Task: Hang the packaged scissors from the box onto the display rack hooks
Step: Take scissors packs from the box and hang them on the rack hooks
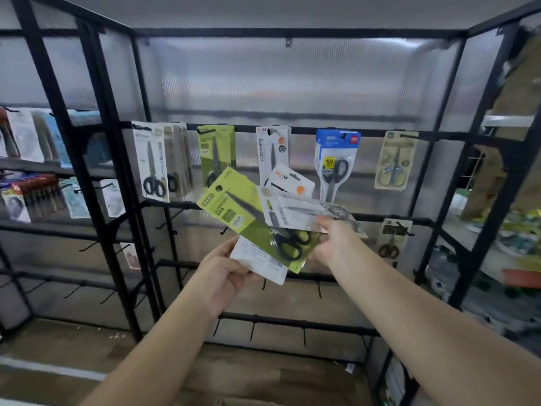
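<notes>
A: Both hands grip a fan of scissor packs before the rack — left hand [225, 271] under, right hand [333, 241] pinching the green pack [234, 212]

B: Could slip while sorting, I'd guess

Both hands [225, 271] [333, 244] raised, fingers curled.

package print [234, 210] blurred | left fingers [225, 276] partly hidden behind packs

Black display rack [295, 129] carries packaged scissors [216, 155] hanging from its top-rail hooks [202, 131].
</notes>
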